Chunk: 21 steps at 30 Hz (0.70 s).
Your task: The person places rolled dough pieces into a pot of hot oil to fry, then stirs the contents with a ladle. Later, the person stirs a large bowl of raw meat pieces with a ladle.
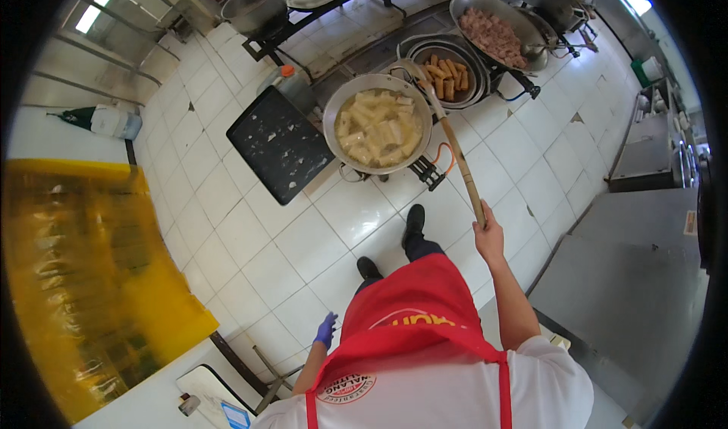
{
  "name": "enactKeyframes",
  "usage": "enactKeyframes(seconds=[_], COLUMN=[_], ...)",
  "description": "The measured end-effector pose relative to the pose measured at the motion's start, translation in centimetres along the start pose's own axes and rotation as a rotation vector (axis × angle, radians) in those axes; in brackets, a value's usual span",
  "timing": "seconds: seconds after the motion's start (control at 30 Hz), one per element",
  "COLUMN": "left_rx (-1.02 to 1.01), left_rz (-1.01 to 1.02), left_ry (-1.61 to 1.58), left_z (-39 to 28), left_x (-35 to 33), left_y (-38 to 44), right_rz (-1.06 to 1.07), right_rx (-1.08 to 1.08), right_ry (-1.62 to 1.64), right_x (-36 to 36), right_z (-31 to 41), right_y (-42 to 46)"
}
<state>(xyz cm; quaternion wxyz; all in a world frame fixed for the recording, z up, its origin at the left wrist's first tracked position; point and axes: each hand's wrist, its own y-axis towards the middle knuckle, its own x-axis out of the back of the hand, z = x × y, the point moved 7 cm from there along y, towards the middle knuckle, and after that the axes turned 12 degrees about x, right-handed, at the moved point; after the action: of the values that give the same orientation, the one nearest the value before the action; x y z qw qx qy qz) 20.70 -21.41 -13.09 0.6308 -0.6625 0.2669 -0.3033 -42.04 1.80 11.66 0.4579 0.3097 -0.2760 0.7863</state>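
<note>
My right hand is closed around the end of a long wooden handle; the tool's far end lies near the rim of a strainer of browned fried rolls. A large pan on a burner holds pale rolls in bubbling oil, left of the handle. My left hand, in a blue-purple glove, hangs by the red apron with its fingers apart and nothing in it. Left of the pan, a black tray bears white bits.
A wide pan of raw chopped meat stands at the upper right. Behind the black tray is a plastic container with an orange cap. A deep pot stands upper left. Yellow plastic curtain strips hang left; a steel surface is at right.
</note>
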Motion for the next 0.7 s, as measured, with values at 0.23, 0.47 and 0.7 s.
enactKeyframes(seconds=[0.23, 0.47, 0.7], left_rx=[-0.149, -0.12, -0.272], left_rz=[-0.029, 0.027, 0.122], left_ry=[-0.112, -0.526, -0.494], left_z=[-3.5, 4.7, 6.4], left_x=[2.5, 4.8, 0.0], left_y=[-3.3, 2.7, 6.5], right_rz=[0.121, 0.159, 0.155], right_rx=[0.066, 0.059, 0.051], right_ry=[-0.308, -0.28, -0.156], right_x=[-1.3, -5.0, -6.7], right_z=[3.5, 0.8, -2.6], right_y=[-1.6, 1.2, 1.8])
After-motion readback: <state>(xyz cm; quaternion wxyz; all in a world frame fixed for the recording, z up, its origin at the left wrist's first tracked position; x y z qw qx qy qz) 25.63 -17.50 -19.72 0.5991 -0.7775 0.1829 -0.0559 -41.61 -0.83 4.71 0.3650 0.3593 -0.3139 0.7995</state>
